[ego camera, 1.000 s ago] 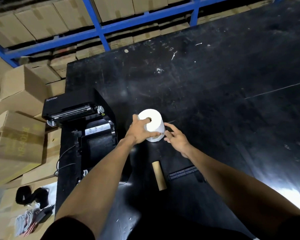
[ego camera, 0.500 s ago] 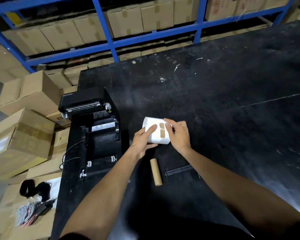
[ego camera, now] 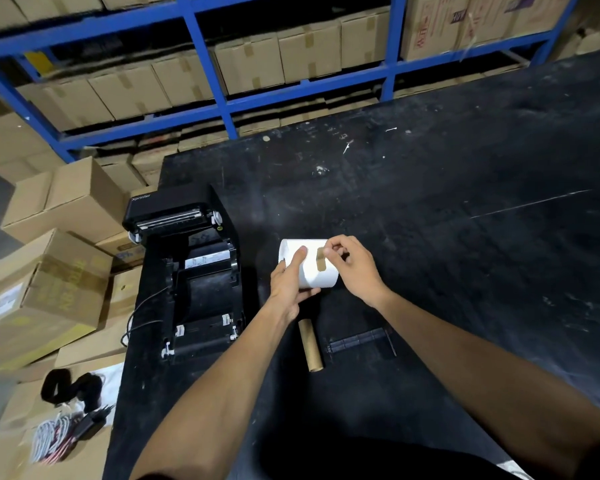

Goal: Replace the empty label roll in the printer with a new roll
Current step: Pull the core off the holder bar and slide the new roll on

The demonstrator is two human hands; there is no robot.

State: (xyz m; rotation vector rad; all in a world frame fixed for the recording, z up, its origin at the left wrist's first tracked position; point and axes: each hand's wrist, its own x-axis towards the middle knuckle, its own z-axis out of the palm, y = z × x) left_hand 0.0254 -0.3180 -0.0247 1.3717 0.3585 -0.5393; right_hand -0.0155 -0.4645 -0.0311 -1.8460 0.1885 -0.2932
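Note:
A white label roll (ego camera: 314,273) lies on its side in my hands just above the black table (ego camera: 465,237). My left hand (ego camera: 290,287) grips its left end, thumb on top. My right hand (ego camera: 352,266) pinches the top of a brown tape strip (ego camera: 321,263) stuck across the roll. The black printer (ego camera: 194,271) stands to the left with its lid raised and its roll bay bare. The brown cardboard core (ego camera: 310,344) of the old roll lies on the table under my left wrist.
A black hinged part (ego camera: 359,341) lies right of the core. Cardboard boxes (ego camera: 49,271) are stacked left of the table, with cables and a black strap (ego camera: 70,407) on them. Blue shelving (ego camera: 222,98) with boxes runs behind.
The roll stood on end on the table; it has been tipped on its side and lifted. My right hand moved from its side onto the tape strip. The camera tilted up.

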